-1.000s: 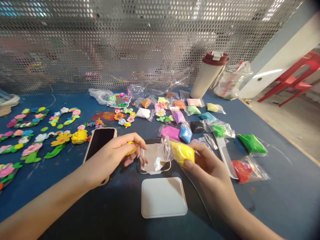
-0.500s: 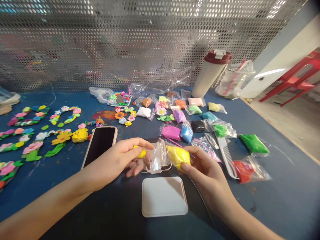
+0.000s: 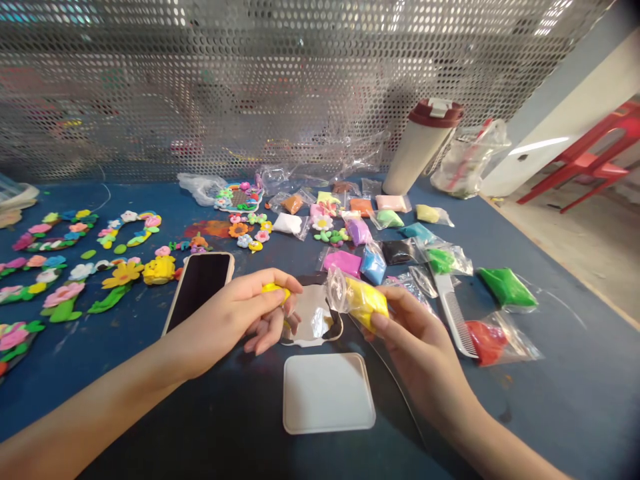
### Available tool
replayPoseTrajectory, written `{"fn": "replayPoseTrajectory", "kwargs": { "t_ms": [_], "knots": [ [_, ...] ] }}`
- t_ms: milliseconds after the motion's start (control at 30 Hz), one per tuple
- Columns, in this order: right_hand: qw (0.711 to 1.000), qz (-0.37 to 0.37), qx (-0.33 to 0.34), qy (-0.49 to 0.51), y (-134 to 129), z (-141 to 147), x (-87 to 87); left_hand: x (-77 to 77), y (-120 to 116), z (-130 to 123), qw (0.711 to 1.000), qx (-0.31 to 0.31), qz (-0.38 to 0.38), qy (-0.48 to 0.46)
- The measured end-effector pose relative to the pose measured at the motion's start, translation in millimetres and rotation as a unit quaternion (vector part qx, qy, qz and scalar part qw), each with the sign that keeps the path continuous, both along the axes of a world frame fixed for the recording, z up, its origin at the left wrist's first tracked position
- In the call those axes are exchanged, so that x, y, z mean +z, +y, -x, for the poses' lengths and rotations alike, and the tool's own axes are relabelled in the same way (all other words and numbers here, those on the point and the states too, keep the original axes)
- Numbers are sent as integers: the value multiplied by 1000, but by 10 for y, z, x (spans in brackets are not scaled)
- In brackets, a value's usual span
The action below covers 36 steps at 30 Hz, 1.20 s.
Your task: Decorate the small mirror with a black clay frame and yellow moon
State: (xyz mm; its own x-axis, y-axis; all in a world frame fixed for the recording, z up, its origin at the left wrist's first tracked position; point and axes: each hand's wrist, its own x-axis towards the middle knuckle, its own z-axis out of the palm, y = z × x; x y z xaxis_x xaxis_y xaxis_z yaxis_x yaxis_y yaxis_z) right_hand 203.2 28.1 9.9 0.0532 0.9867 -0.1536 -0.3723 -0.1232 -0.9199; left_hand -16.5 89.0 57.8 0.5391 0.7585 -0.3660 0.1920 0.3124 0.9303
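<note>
Between the thumb and fingers of my left hand (image 3: 250,307) is a small lump of yellow clay (image 3: 275,291). My right hand (image 3: 415,330) grips a clear bag of yellow clay (image 3: 367,301), its loose open end pointing left. Beneath and between the hands lies a small mirror (image 3: 313,317) with a pale edge and dark patches on its rim; my left fingers partly cover it. Closer to me, a white rectangular board (image 3: 329,393) rests flat on the blue table.
A phone (image 3: 203,290) lies left of my left hand, near several clay flowers (image 3: 125,274). Bagged clay in many colours, like the green bag (image 3: 509,288), spreads behind and right. A white comb (image 3: 456,317) lies beside my right hand. A tumbler (image 3: 423,147) stands behind.
My right hand has moved slightly right with the bag, whose open end is now farther from my left hand. More of the mirror shows. The left hand has shifted slightly left with its clay.
</note>
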Motion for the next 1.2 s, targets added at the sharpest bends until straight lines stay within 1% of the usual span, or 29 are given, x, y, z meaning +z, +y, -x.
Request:
{"fn": "replayPoseTrajectory", "kwargs": {
  "t_ms": [67, 167, 300, 367, 433, 500, 600, 733, 833, 900, 967, 1033, 1100, 1167, 1200],
  "knots": [
    [1000, -3, 0, 1, -1, 4, 2, -1, -13, 2, 1000, 1, -9, -2],
    [1000, 0, 2, 1, -5, 7, 1, 2, -37, 12, 999, 18, -27, -35],
    [1000, 2, 6, -1, -17, 8, 7, -2, -52, 25, 997, -12, -16, -68],
    [1000, -1, 4, 2, -22, 10, 12, -8, -50, 25, 997, -24, -30, -61],
    [1000, -6, 4, 6, -26, 11, 11, -9, -47, 22, 997, -39, -65, -26],
    [1000, -14, 11, 6, -31, 13, 5, 6, -50, 21, 993, -44, -105, 32],
    [999, -32, 36, -4, -46, 18, -7, 67, -71, 16, 979, -42, -162, 116],
    [993, -64, 72, -65, -74, 28, 2, 147, -105, -18, 960, -45, -233, 151],
    [983, -110, 80, -125, -93, 36, 14, 134, -111, -48, 947, -26, -273, 166],
    [974, -142, 85, -156, -102, 40, 12, 101, -110, -58, 946, -7, -277, 171],
    [962, -176, 89, -191, -106, 43, 3, 73, -113, -59, 948, -2, -269, 169],
    [946, -207, 92, -234, -104, 45, -5, 63, -124, -59, 951, -12, -263, 162],
    [929, -224, 97, -278, -100, 46, -9, 61, -145, -63, 948, -24, -274, 159],
    [910, -237, 102, -326, -100, 47, -15, 44, -173, -70, 935, -35, -310, 169],
    [898, -246, 101, -351, -102, 47, -20, 24, -188, -75, 922, -43, -340, 181]
  ]
}}
